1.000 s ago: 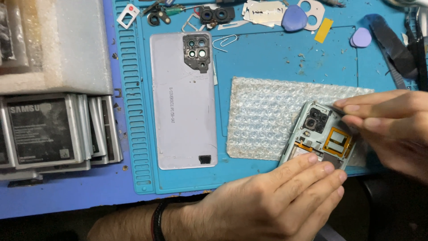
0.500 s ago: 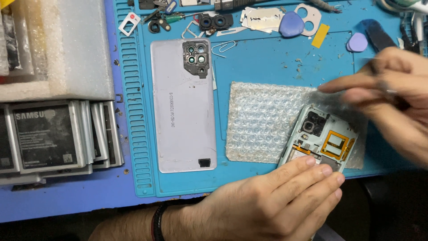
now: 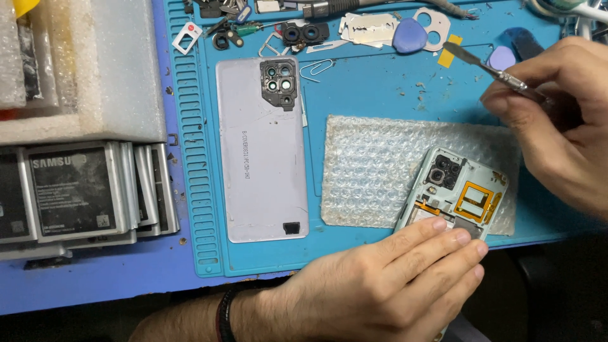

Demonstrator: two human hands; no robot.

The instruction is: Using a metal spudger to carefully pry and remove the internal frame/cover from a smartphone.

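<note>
Fingers (image 3: 443, 237) of our left hand (image 3: 380, 288) lie flat, unclenched, pressing the opened phone (image 3: 457, 193) onto the bubble wrap (image 3: 373, 168). Our right hand (image 3: 560, 123) pinches a metal pry tool (image 3: 484, 63) above the blue mat (image 3: 380, 88).

Opened phone (image 3: 457, 193) on bubble wrap (image 3: 380, 171), back cover (image 3: 261, 164) left, batteries (image 3: 82, 190) far left
</note>
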